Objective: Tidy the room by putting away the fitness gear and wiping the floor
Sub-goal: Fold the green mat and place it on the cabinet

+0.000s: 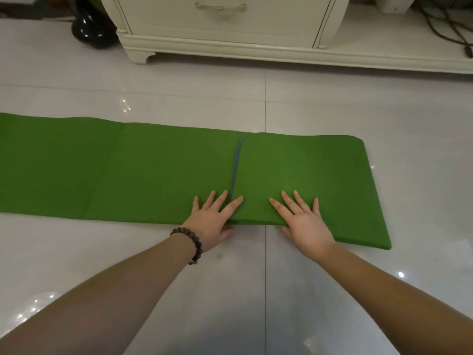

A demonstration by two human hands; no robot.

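Two bare forearms reach over glossy pale floor tiles [76, 80]; the left hand [213, 221] and right hand [303, 221] press flat, fingers spread, on the near edge of a green mat [153, 175]. The mat's right end is folded over. A cream cabinet [230, 34] stands beyond it, cables [445, 24] at far right.

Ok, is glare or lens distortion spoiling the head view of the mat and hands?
Head view: small light spots glint on the glossy floor, none on the green mat; wide-angle bending curves the mat's far edge and the cabinet; left hand and right hand are sharp, evenly lit.
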